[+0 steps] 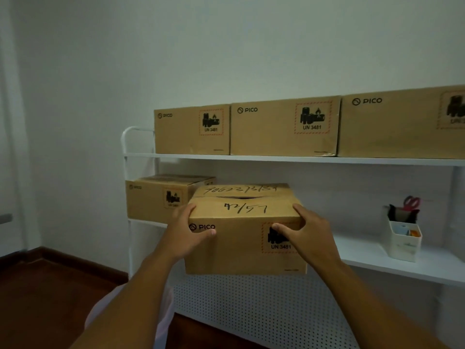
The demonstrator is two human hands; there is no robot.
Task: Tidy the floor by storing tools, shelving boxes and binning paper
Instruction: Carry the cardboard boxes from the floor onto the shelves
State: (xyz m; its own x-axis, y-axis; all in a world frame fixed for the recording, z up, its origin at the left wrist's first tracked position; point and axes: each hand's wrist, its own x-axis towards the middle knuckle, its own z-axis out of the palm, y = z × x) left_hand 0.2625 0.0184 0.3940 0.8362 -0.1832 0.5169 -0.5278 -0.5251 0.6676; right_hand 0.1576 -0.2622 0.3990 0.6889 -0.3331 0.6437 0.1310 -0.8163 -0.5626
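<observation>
Top shelf (276, 157): three PICO boxes (284, 127) side by side. Lower shelf (402, 267): one box (156, 200) at left, desk organizer (404, 244) at right, scissors (411, 203) in it. Centre frame: held box (245, 238) in front of lower shelf, left hand (187, 234) and right hand (308, 234) on its sides.

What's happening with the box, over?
Both hands, left and right, grip the PICO cardboard box. Held at middle shelf edge. Another PICO box sits left.
</observation>
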